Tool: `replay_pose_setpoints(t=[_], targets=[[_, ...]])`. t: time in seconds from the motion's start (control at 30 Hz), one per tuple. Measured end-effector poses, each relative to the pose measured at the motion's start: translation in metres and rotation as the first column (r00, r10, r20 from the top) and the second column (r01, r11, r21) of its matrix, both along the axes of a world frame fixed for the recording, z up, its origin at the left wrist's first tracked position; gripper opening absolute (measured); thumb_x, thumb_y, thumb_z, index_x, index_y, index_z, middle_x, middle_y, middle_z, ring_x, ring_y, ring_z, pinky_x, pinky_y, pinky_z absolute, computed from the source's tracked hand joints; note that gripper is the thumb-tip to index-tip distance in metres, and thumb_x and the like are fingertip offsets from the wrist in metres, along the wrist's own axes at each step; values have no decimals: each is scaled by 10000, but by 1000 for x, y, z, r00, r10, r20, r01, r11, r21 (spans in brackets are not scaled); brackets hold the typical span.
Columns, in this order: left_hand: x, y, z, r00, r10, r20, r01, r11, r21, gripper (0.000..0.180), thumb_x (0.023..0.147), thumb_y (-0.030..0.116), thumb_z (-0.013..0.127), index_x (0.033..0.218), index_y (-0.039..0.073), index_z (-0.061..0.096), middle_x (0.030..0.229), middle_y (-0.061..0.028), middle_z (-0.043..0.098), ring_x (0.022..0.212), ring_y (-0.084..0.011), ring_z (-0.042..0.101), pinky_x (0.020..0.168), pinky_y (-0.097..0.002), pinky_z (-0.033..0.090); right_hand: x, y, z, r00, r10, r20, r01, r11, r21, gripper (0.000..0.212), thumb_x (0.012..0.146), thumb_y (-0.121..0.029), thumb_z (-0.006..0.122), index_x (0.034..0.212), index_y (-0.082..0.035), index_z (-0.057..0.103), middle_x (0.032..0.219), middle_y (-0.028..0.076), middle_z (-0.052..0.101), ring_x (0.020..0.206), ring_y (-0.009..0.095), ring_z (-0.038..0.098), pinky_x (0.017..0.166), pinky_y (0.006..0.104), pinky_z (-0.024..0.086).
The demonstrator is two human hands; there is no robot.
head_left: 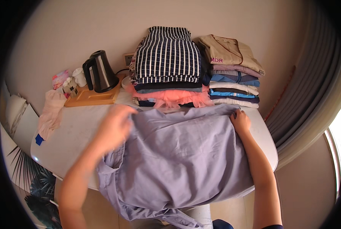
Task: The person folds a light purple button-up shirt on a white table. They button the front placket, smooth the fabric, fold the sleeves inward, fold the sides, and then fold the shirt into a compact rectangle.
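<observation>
A large grey-lavender garment (pixel 182 152) is spread over the table's front part, its lower end hanging past the near edge. Its exact kind is unclear; a hemmed opening shows at its left side. My right hand (pixel 241 121) is closed on the garment's far right corner, fingers curled over the cloth. At the far left corner, my left hand (pixel 117 124) is bent over the cloth's edge. Motion smears its fingers, so whether they grip the fabric cannot be made out.
Behind the garment stand a tall folded stack topped by checked cloth (pixel 166 57) and another topped by a beige shirt (pixel 231 51). Left are a kettle (pixel 103 72) on a wooden tray (pixel 88 100) and pink cloth (pixel 51 110) on the white table (pixel 73 133). A grey curtain (pixel 311 76) hangs right.
</observation>
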State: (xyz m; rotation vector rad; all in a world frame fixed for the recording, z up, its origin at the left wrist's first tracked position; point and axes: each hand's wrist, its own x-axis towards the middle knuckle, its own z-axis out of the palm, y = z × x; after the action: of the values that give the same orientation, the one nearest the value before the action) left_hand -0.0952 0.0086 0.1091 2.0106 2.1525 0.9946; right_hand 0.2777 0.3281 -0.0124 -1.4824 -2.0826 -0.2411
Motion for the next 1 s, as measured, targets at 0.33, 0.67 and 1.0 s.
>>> replay_pose_setpoints(t=[0.33,0.67,1.0], targets=[[55,-18,-96,904,-236,-357,185,968,-172,677,863,491,611,1387,90,461,1466,-244,354,1353,-425,330,1090,-553,267,56,-8,8,998,-57,-4,56,996,-71,322,842,-355,607,947,-51,632,914,185,644,839,378,642,734,464,516],[-22,-78,-43,859,312,-406,-457,825,-332,631,846,341,662,1370,51,465,1475,-245,323,1344,-442,321,1108,-487,297,13,-30,46,969,160,190,-223,897,382,292,754,-210,701,979,-39,629,1049,159,569,969,333,581,785,425,503],[66,67,-110,932,-37,-362,43,999,10,678,884,499,565,1438,141,408,1520,-190,305,1390,-386,287,1092,-585,222,-160,-133,9,565,825,-18,-825,566,9,360,769,-239,675,1096,-92,642,1181,136,570,1090,330,537,889,449,457]])
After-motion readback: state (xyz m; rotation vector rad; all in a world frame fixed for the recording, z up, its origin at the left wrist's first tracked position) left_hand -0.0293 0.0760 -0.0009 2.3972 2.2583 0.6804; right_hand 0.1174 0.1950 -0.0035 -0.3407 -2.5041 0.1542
